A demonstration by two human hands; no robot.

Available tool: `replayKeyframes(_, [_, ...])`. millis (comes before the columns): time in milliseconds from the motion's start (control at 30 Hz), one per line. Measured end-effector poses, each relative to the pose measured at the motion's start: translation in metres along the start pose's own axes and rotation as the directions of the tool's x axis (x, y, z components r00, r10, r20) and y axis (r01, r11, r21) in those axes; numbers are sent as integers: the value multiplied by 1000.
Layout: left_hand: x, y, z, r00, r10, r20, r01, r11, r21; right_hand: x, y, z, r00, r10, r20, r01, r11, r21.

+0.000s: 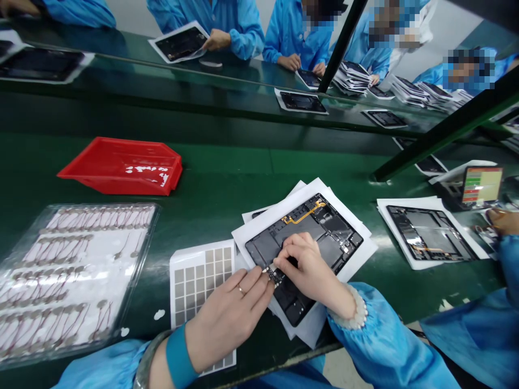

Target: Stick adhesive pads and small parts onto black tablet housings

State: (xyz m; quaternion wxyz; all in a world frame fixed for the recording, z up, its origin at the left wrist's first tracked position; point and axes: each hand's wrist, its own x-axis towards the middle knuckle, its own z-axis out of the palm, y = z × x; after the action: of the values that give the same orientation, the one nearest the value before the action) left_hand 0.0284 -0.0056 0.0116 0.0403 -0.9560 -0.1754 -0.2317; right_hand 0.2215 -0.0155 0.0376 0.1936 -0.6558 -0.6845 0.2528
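A black tablet housing (336, 227) with an orange flex cable (302, 216) lies at an angle on stacked white sheets (253, 229). My left hand (233, 310) lies with extended fingers close together, their tips on the housing's lower left edge by a small circuit part (275, 275). Above that same part, my right hand (304, 265) is pinched; whatever is between its fingertips is too small to make out. Partly under my left hand is a white sheet of grey square pads (203, 270).
Left are a red bin (130, 167) and a clear tray of wired discs (77, 270). Another housing (430, 232) lies right, near a co-worker's hand (503, 221). A dark post (438, 124) slants across the back right. Co-workers handle housings beyond the belt (162, 81).
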Motion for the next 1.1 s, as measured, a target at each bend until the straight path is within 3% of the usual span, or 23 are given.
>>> replayKeyframes(433, [3, 0, 6, 1000, 1, -13, -1, 1000, -16, 0, 3, 3, 1000, -24, -14, 24, 999, -46])
replayKeyframes(667, [3, 4, 9, 1000, -1, -23, 1, 1000, -1, 0, 9, -7, 993, -117, 21, 118, 989, -93])
replayKeyframes(833, [9, -1, 4, 1000, 20, 6, -20, 1000, -14, 6, 27, -21, 971, -66, -230, 71, 997, 12])
replayKeyframes(933, [21, -12, 0, 997, 19, 79, -12, 995, -94, 9, 38, -20, 971, -83, -222, 93, 995, 37])
replayKeyframes(1100, [35, -26, 0, 982, 83, 172, -45, 977, -210, 9, 42, -7, 961, -143, -235, 130, 989, -71])
